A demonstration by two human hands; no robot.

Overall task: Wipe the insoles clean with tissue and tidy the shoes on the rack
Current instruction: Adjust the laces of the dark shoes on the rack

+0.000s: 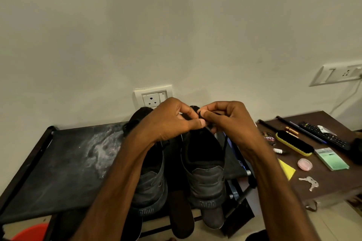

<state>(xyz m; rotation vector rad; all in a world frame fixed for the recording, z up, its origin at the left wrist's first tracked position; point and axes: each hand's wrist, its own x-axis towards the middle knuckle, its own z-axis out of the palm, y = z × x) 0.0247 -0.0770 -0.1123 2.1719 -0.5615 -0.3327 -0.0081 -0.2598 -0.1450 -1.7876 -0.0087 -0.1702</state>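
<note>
Close up, a long flat dark insole [181, 219] hangs off the rack front, btw the 2 shoes. Left shoe [151, 180] & right shoe [205, 174] are dark grey & soft-looking, w/ bumpy rubber heels toward the person, side by side on the rack [68, 162]. Rack top is black cloth w/ chalky white smudges. Over the right shoe, left hand [172, 121] & right hand [227, 119] both curl their fingers, pinching a thin black lace [199, 114]. Off right, a brown table [333, 178] holds a yellow-backed brush [293, 144] & shiny keys [310, 181]. Far back, a square white socket [153, 97] on the smooth pale wall.
</note>
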